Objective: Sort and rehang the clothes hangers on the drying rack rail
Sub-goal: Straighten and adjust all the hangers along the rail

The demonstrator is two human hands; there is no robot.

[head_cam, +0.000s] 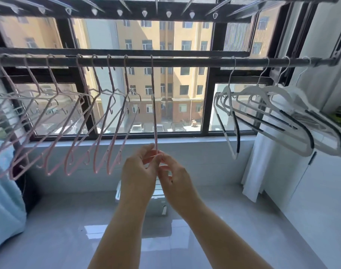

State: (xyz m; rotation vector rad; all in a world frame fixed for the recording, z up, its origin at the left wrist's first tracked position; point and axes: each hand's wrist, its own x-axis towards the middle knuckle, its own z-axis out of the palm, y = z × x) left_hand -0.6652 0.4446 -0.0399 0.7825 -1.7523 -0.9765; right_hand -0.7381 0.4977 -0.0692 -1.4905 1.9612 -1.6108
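Observation:
A dark rail (185,62) runs across the window. Several pink wire hangers (99,121) hang in a row on its left part. One more pink hanger (153,105) hangs edge-on near the middle, hooked over the rail. My left hand (139,171) and my right hand (175,175) both pinch its bottom end, fingertips touching. Several white hangers with black grip strips (272,113) hang bunched on the rail's right part.
An upper rack bar with clip holes (119,13) runs overhead. The window sill (185,140) lies behind the hangers. A light blue cloth (4,200) hangs at left, a white curtain (259,171) at right. A white object (156,200) sits on the glossy tiled floor below my hands.

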